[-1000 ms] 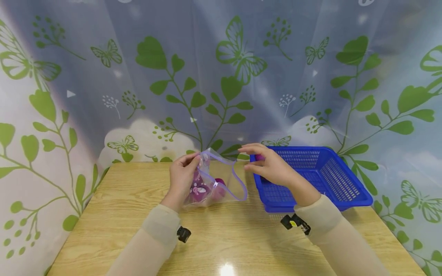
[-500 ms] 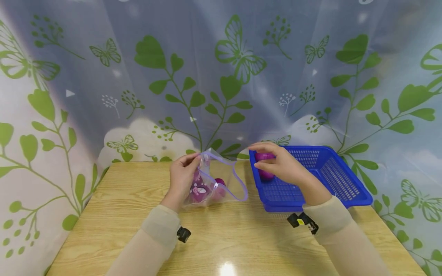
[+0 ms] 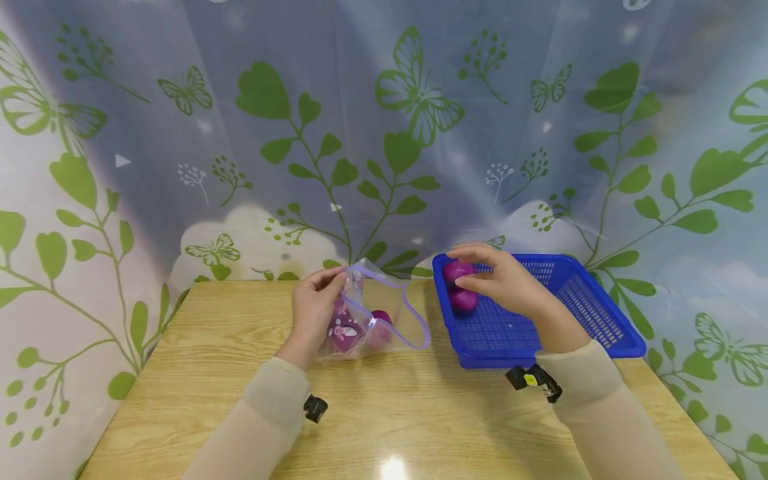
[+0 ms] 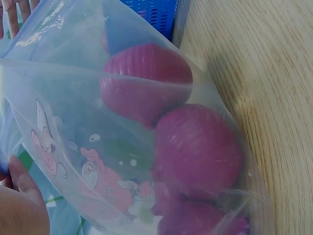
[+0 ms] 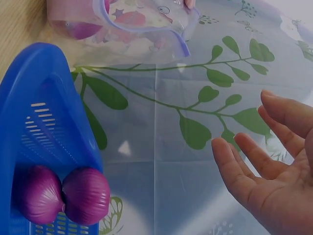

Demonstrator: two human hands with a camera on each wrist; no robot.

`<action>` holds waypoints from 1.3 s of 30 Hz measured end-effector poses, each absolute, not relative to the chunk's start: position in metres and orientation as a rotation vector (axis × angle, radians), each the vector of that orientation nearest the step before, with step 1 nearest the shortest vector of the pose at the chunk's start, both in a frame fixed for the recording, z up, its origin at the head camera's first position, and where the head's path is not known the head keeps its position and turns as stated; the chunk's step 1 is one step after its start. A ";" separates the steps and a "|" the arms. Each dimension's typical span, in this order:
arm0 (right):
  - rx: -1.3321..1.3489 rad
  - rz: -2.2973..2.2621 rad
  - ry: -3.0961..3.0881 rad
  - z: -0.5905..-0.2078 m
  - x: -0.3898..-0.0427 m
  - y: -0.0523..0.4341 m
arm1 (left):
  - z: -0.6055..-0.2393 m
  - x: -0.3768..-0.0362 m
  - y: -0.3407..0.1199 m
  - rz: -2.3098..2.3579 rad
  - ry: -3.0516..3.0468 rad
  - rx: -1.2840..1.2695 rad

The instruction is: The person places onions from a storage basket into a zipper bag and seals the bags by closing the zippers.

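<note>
Broadly, the table (image 3: 198,373) runs wide from left to right, its far edge against the leaf-print curtain (image 3: 384,133), with bare wood open in front of both sleeves.

On its right far corner sits the basket (image 3: 591,313), a blue rectangle whose long axis lies left to right, slightly skewed, its near right corner close to the table's right edge. Most of its mesh floor is free; only the far left corner is taken.

Left of the basket, just apart from it, the bag (image 3: 375,320) stands on the wood near the far edge, its mouth gaping up and toward the basket, the purple zip rim looping open. Inside it lie purple onions (image 4: 195,147), piled at the bottom against the clear wall.

The left hand (image 3: 313,310) pinches the bag's left rim between thumb and fingertips, holding the mouth up.

The right hand (image 3: 510,280) hovers over the basket's far left corner with fingers straight and spread, gripping nothing; the wrist view shows its palm bare.

Below it, two onions (image 5: 63,195) rest side by side and touching in that corner, pressed against the basket's wall. Which way their tips point cannot be told.
</note>
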State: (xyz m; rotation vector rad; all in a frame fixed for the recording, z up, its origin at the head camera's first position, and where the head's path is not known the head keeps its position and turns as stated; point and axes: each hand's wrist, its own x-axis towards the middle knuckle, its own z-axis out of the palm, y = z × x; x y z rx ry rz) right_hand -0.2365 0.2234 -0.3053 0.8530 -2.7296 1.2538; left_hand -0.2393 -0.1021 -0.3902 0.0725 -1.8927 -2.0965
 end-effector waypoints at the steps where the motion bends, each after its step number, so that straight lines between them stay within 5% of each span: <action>1: 0.853 1.258 -2.731 -0.305 -0.236 0.224 | -0.390 -0.239 -0.102 -2.098 -1.890 0.075; 39: 0.569 1.624 -2.767 -0.326 -0.289 0.247 | -0.386 -0.238 -0.106 -1.902 -1.992 0.067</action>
